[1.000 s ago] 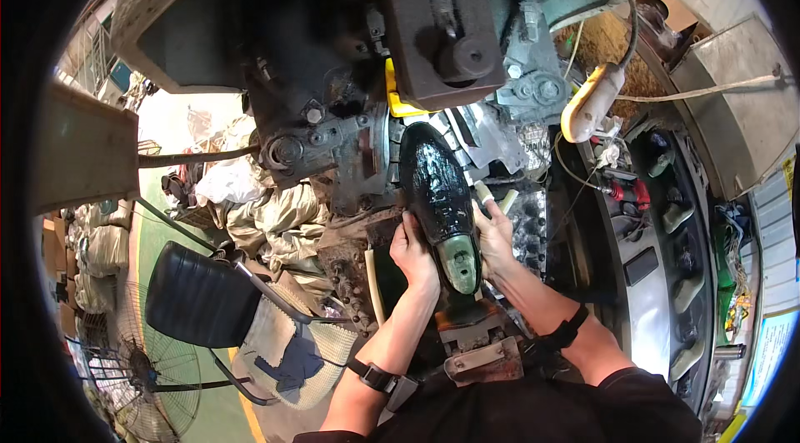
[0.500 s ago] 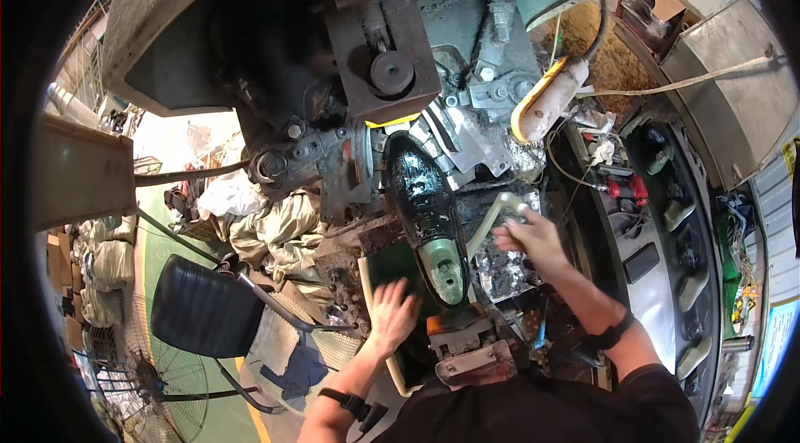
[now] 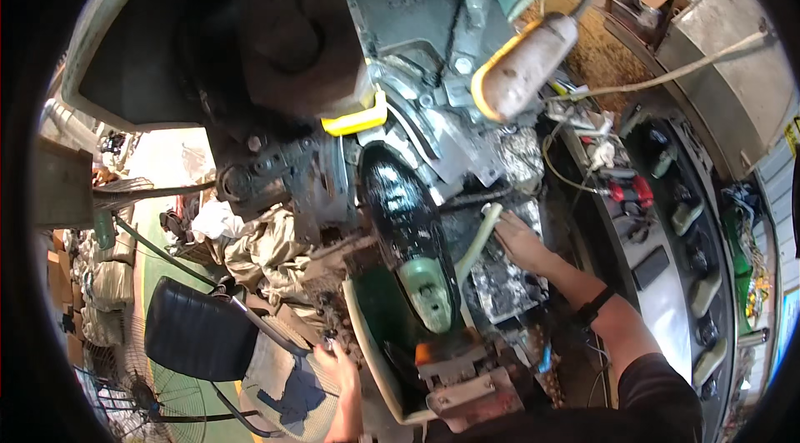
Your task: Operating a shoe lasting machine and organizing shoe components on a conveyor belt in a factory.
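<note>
The black shoe upper point(image 3: 400, 201), glossy and drawn over a green last point(image 3: 427, 289), sits at the middle of the machine with its toe toward 11 o'clock and its heel toward 5 o'clock; the last shows bare at the heel end. Neither hand touches the upper. At 3 o'clock from it, the right hand point(image 3: 523, 245) is at the upper end of a pale tube point(image 3: 479, 241), fingers close together; whether they pinch it I cannot tell. At 7 o'clock, well apart from the shoe, the left hand point(image 3: 339, 370) is near the chair's armrest, its fingers bent, and its grip cannot be made out. Beyond the heel, at 5 o'clock, a worn metal clamp point(image 3: 475, 389) stands beside a dark green bin point(image 3: 357, 330) with a pale rim. A yellow guard point(image 3: 357, 120) lies at 11 o'clock, just past the toe, under a dark machine block point(image 3: 304, 51). A lamp point(image 3: 525, 68) hangs at 1 o'clock. Farther out, a red tool point(image 3: 631, 191) rests at 3 o'clock, crumpled pale sacks point(image 3: 265, 239) are heaped at 9 o'clock, and a black-backed chair point(image 3: 200, 329) stands at 8 o'clock.
</note>
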`<state>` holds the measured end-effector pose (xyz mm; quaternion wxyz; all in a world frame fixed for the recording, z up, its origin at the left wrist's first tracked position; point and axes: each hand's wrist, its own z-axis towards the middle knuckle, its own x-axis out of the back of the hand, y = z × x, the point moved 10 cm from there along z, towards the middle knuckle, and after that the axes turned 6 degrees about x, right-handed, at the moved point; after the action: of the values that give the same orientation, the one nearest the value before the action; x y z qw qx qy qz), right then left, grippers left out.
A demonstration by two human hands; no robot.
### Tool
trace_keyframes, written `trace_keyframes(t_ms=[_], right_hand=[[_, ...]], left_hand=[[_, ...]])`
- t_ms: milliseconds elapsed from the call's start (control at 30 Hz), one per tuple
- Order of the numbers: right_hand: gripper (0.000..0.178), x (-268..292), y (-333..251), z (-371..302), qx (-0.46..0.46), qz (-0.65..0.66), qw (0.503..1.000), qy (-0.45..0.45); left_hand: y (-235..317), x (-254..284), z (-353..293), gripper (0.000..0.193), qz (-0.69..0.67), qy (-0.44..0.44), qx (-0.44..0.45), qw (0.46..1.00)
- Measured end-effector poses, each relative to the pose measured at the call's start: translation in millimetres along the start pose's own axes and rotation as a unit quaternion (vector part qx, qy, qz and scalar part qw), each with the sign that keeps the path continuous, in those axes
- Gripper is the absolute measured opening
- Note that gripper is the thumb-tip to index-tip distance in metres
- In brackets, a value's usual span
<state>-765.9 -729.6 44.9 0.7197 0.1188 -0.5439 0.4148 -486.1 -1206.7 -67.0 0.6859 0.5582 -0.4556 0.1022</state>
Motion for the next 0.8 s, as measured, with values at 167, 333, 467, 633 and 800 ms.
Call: trace_keyframes(t_ms=[167, 333, 467, 633, 800], right_hand=[[0.030, -100.5, 47.4, 67.7, -0.073, 0.131, 0.970, -0.192], [0.034, -120.8, 13.9, 134.2, -0.106, 0.327, 0.929, -0.139], [0.039, -125.9, 32.1, 116.0, -0.189, 0.510, 0.830, -0.120], [0.037, -148.5, 24.6, 110.5, -0.203, 0.625, 0.744, -0.120], [0.036, -173.4, 41.3, 90.5, -0.230, 0.722, 0.646, -0.094]], left_hand=[[192.1, 15.9, -148.8, 0.043, 0.051, -0.315, -0.589, 0.742], [188.1, -20.0, -185.8, 0.036, 0.241, -0.288, -0.652, 0.658], [194.8, -42.9, -174.9, 0.037, 0.395, -0.324, -0.667, 0.542], [182.7, -40.2, -164.2, 0.040, 0.332, -0.355, -0.694, 0.532], [185.1, -40.2, -165.5, 0.041, 0.326, -0.347, -0.696, 0.537]])
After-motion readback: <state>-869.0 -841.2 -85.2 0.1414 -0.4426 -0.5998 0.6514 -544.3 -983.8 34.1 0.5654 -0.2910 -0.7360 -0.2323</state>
